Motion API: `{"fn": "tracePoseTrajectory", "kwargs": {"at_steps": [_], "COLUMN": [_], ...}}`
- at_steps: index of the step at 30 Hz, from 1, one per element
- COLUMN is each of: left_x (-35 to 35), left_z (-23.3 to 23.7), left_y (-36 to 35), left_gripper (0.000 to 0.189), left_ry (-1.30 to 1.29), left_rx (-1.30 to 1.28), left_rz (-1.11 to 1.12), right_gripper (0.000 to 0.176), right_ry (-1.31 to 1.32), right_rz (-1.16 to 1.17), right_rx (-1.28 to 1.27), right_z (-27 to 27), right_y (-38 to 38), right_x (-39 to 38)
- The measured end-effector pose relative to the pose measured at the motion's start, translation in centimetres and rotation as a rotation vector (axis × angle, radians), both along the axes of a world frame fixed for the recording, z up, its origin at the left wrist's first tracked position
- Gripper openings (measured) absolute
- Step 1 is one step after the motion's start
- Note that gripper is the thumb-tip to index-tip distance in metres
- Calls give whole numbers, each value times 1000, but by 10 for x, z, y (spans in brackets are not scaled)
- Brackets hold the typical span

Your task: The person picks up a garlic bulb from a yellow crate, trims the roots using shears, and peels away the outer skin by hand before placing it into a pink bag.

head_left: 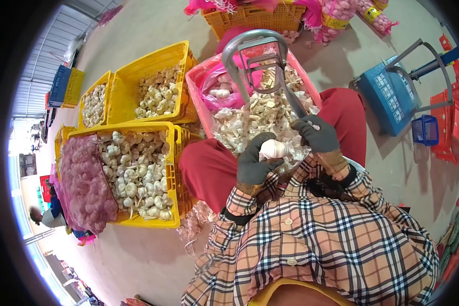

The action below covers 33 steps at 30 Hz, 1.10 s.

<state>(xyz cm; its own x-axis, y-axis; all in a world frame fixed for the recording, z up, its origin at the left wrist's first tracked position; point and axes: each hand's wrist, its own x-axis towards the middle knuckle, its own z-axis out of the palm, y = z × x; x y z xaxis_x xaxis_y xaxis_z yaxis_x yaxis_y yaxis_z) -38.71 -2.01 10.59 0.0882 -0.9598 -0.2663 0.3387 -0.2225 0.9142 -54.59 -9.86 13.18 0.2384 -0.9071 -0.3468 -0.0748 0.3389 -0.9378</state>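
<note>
My left hand (255,162), in a dark grey glove, is closed round a white garlic bulb (274,149). My right hand (316,134), gloved alike, is closed at the lower end of a dark metal lever (292,99); a small pale bit shows at its fingers. The lever runs down from a grey bent-tube metal frame (256,34) standing over a pink crate (199,97). In the crate lie garlic stalks and skins (275,109), and a pink mesh bag (209,86) with garlic bulbs in it. Both hands are above the crate's near end, between my knees.
Left stand yellow crates (176,168) of garlic bulbs, one partly covered by a purple net sack (84,178). An orange crate (250,20) and net sacks (336,13) are ahead. Right are a blue platform scale (387,94) and red crates (446,127). A person (53,214) is far left.
</note>
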Motion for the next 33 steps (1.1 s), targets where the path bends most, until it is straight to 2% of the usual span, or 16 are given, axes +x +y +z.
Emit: {"fn": "tracePoseTrajectory", "kwargs": {"at_steps": [2, 3, 6, 10, 11, 12, 14, 18, 20, 21, 22, 24, 25, 26, 28, 33], "left_x": [3, 6, 6, 1, 3, 5, 7, 8, 18, 21, 26, 43, 50, 60, 89, 110], "left_z": [1, -3, 13, 0, -1, -2, 14, 13, -10, -16, -16, -5, 8, 9, -49, -49], "left_y": [4, 5, -1, -7, -9, -8, -9, -8, -10, -10, -15, -32, -37, -46, -77, -105], "left_gripper": [54, 59, 62, 74, 79, 79, 80, 78, 72, 58, 58, 48, 46, 44, 33, 29], "left_ry": [-29, -33, -92, 184, -20, -20, -349, -251, -221, -419, -429, -721, -297, -306, -85, 34], "left_rx": [-97, -95, -105, -165, -152, -151, -182, -133, -40, -137, -143, 150, 294, 283, 79, -57], "left_rz": [88, 40, -143, -8, -1, 2, -106, -135, -289, -237, -213, -136, 22, 181, 437, 448], "right_gripper": [18, 23, 29, 36, 34, 34, 30, 28, 27, 26, 24, 19, 19, 17, 14, 12], "right_ry": [296, 52, 25, 157, 83, 84, -41, 48, -505, -604, -632, -293, -301, -174, -47, 56], "right_rz": [85, 66, 162, 279, 252, 254, 248, 412, 176, 182, 234, 111, 129, 130, 145, -4], "right_rx": [41, 115, 53, -179, -77, -76, -191, -312, 251, 254, 225, 21, 13, -3, -26, 73], "right_z": [6, 13, 16, 3, 6, 2, -7, 9, 38, 6, 17, 35, 38, 40, 42, 29], "right_y": [0, 3, 9, 8, 8, 8, 8, 6, 5, -6, -15, -18, -19, -20, -18, -10], "right_x": [-2, -4, 10, 13, 15, 16, 17, 11, 14, 4, -1, -6, -8, -10, -7, 3]}}
